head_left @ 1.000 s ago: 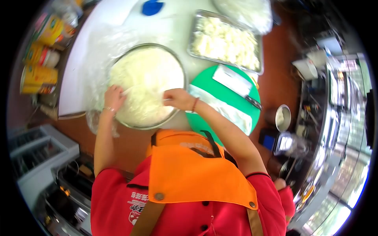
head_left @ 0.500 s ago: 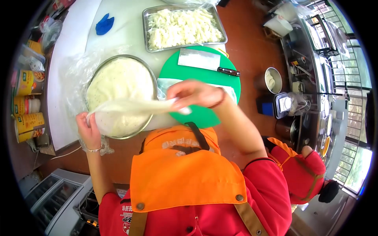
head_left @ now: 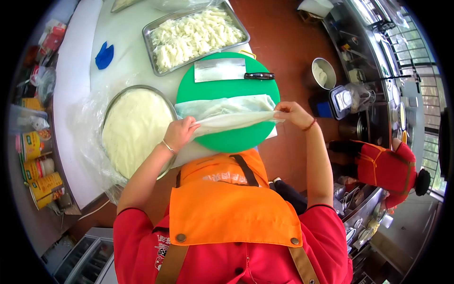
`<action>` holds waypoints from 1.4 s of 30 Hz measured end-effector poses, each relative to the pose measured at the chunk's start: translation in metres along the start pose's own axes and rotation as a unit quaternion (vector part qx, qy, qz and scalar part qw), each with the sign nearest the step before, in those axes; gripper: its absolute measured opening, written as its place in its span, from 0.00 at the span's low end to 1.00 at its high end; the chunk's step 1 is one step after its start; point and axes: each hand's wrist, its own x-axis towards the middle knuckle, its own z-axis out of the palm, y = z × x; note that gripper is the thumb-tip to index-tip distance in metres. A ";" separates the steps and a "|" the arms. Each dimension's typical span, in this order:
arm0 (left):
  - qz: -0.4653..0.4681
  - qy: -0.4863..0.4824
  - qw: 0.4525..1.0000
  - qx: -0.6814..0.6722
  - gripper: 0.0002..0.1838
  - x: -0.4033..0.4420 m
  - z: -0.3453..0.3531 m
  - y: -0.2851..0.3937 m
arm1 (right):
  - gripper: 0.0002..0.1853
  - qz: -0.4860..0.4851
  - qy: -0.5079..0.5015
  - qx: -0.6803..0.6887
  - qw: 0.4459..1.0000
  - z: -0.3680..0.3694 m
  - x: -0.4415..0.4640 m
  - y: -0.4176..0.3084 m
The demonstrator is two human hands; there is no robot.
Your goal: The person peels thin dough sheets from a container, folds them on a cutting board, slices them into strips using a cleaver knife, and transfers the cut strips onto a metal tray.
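Both of my hands pinch the opposite ends of a thin, pale noodle-like sheet [head_left: 231,122], stretched between them over the near part of a round green cutting board [head_left: 234,138]. My left hand [head_left: 181,133] is closed on its left end, my right hand [head_left: 293,115] on the right one. Behind it, a translucent, pale sheet [head_left: 227,107] lies across the board. A cleaver [head_left: 220,70] with a dark handle rests at the board's far side. Left of my hands stands a round metal pan [head_left: 105,124] of pale, soft sheets [head_left: 137,125].
A metal tray [head_left: 150,52] of pale cut strips [head_left: 196,38] sits at the back. Near it lies a blue cloth-like item [head_left: 104,55]. Plastic film [head_left: 87,128] surrounds the pan. At right, another person in red [head_left: 385,165] is by the counter; a metal pot [head_left: 332,71] is nearby.
The sheet has moved right, from over the pan to over the board, with both hands still holding it. My left hand has come right and my right hand has moved further right.
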 end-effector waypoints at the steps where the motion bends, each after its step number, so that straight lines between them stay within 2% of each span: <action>1: -0.012 -0.027 1.000 0.003 0.13 0.004 0.007 -0.006 | 0.04 0.016 0.002 -0.008 1.000 -0.003 0.007 0.019; 4: -0.051 -0.097 0.994 0.030 0.13 0.022 0.013 -0.022 | 0.08 0.005 0.077 -0.136 0.988 -0.008 0.038 0.049; 6: -0.055 -0.102 0.992 0.056 0.14 0.033 0.018 -0.031 | 0.11 0.025 0.156 -0.252 0.955 -0.004 0.058 0.041; 7: -0.056 -0.105 0.991 0.068 0.15 0.039 0.019 -0.034 | 0.11 -0.011 0.214 -0.331 0.919 0.001 0.067 0.027; 9: -0.054 -0.136 0.980 0.132 0.16 0.049 0.018 -0.039 | 0.12 -0.075 0.325 -0.477 0.813 0.009 0.081 0.000; 13: -0.054 -0.170 0.968 0.178 0.19 0.058 0.019 -0.037 | 0.09 -0.101 0.273 -0.573 0.766 0.009 0.127 -0.028; 18: -0.041 -0.129 0.980 0.145 0.25 0.062 0.009 -0.019 | 0.07 -0.138 0.173 -0.672 0.706 0.011 0.176 -0.012; 19: -0.047 -0.127 0.982 0.128 0.26 0.068 0.002 -0.009 | 0.07 -0.144 0.168 -0.655 0.723 0.012 0.172 -0.013; 22: 0.035 -0.033 0.991 0.129 0.30 0.106 -0.012 0.020 | 0.06 -0.164 0.176 -0.598 0.765 0.020 0.145 -0.020; 24: 0.102 -0.035 0.983 0.146 0.30 0.142 -0.023 0.043 | 0.05 -0.182 0.210 -0.561 0.780 0.039 0.100 -0.028; 25: 0.135 -0.035 0.979 0.152 0.30 0.157 -0.020 0.050 | 0.04 -0.167 0.231 -0.540 0.792 0.049 0.075 -0.031; 27: 0.234 -0.032 0.954 0.185 0.24 0.186 -0.003 0.052 | 0.06 -0.131 0.286 -0.493 0.811 0.071 0.026 -0.023; 28: 0.281 -0.030 0.938 0.201 0.21 0.199 0.006 0.054 | 0.08 -0.058 0.298 -0.463 0.833 0.086 -0.001 -0.027; 31: 0.315 -0.208 0.903 0.206 0.11 0.231 0.046 0.064 | 0.09 0.020 0.334 -0.396 0.855 0.112 -0.056 -0.006; 34: 0.442 -0.176 0.867 0.148 0.05 0.257 0.083 0.084 | 0.11 0.075 0.383 -0.339 0.856 0.125 -0.087 -0.002; 37: 0.477 -0.198 0.849 0.111 0.07 0.278 0.103 0.105 | 0.12 0.107 0.419 -0.305 0.848 0.130 -0.096 -0.001; 42: 0.482 -0.230 0.840 0.102 0.09 0.277 0.148 0.087 | 0.16 0.157 0.412 -0.289 0.850 0.137 -0.071 0.035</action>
